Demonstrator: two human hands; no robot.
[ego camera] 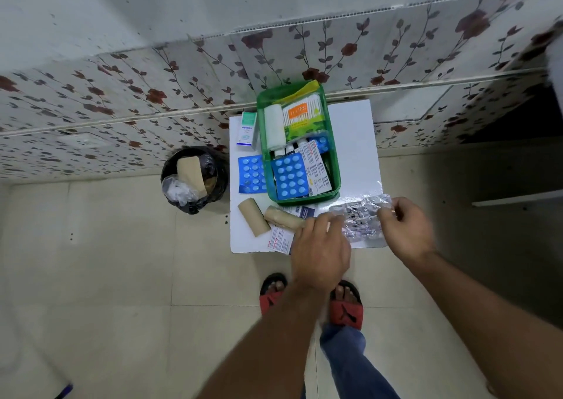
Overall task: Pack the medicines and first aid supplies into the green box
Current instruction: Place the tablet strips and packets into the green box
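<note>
The green box [334, 167] stands on a small white table [353, 142]. Inside it lie a white gauze roll [274, 127], a cotton swab pack [301, 117], a blue blister strip [288, 175] and a printed tablet strip [318, 170]. A silver foil blister strip [361, 219] hovers over the table's front right, with my left hand [320, 246] and my right hand [406, 231] each pinching one end of it. On the table left of the box lie another blue blister strip [251, 174], a small medicine carton [246, 129] and two tan bandage rolls [253, 217], [285, 218].
A black-lined waste bin [195, 179] with wrappers stands on the floor left of the table. A floral-tiled wall [122, 100] rises right behind the table. My sandalled feet [345, 305] are at the table's front edge. More printed strips [278, 240] lie under my left hand.
</note>
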